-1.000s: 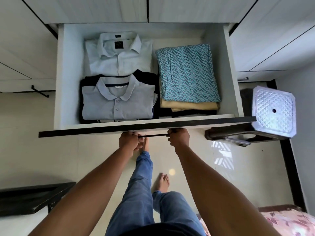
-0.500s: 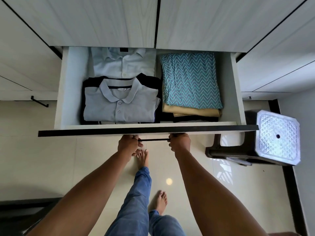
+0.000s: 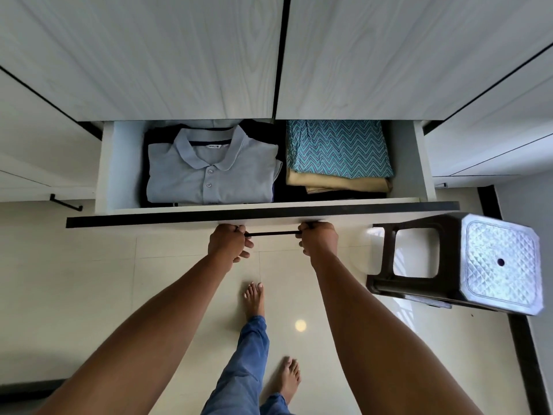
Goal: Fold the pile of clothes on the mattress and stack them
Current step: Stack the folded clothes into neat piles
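A white drawer [image 3: 119, 163] stands partly out from under 2 pale wood-grain wardrobe doors [image 3: 179, 55] in the upper half of the frame, and its back part is hidden beneath them. The folded clothes lie inside it in 2 piles, side by side.

In the left pile a grey polo shirt [image 3: 209, 172] lies on top, collar toward the top of the frame and buttons showing. It rests on a dark garment [image 3: 263, 130] that shows round its edges. A thin strip of a paler shirt [image 3: 209, 122] shows just behind the collar, mostly covered by the doors.

In the right pile a teal zigzag cloth [image 3: 338, 148] is on top, a tan cloth [image 3: 335, 184] sticks out beneath it toward the drawer front, and a black layer [image 3: 329, 194] lies under that. The 2 piles touch or nearly touch at the centre of the drawer.

Below the dark top edge of the drawer front, both hands are on a thin black bar handle [image 3: 272, 233]. The left hand [image 3: 229, 242] grips its left end with fingers curled round it, and the right hand [image 3: 318, 239] grips its right end the same way, so the hands are apart with bare bar between them.

At the right of the frame a dark plastic stool [image 3: 496, 262] with a quilted-pattern seat stands on the glossy cream tile floor [image 3: 89, 295]. In the lower centre are 2 bare feet [image 3: 254, 298] and blue jeans [image 3: 248, 369].
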The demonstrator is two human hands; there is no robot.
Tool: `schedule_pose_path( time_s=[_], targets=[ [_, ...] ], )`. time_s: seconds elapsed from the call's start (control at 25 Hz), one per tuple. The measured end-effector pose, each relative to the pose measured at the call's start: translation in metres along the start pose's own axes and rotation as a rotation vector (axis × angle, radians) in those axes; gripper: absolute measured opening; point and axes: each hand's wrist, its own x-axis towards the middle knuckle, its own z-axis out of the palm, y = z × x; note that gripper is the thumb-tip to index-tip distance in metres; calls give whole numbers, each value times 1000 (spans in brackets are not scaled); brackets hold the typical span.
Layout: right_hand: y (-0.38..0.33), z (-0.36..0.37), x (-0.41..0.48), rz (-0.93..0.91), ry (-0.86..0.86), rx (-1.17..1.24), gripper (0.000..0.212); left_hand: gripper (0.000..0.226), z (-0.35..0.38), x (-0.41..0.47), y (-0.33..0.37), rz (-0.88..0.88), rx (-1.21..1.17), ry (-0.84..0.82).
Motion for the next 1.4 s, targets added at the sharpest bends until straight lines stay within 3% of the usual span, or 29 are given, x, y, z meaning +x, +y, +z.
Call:
schedule_pose_path(
  time_s=[0.8,1.4],
  targets=[
    [-152,4,67,-45,-78,71,24,36,-26,90,137,76,-32,18],
    [-187,10,88,-57,-59,69,21,34,-32,113,173,78,-63,21]
  ],
)
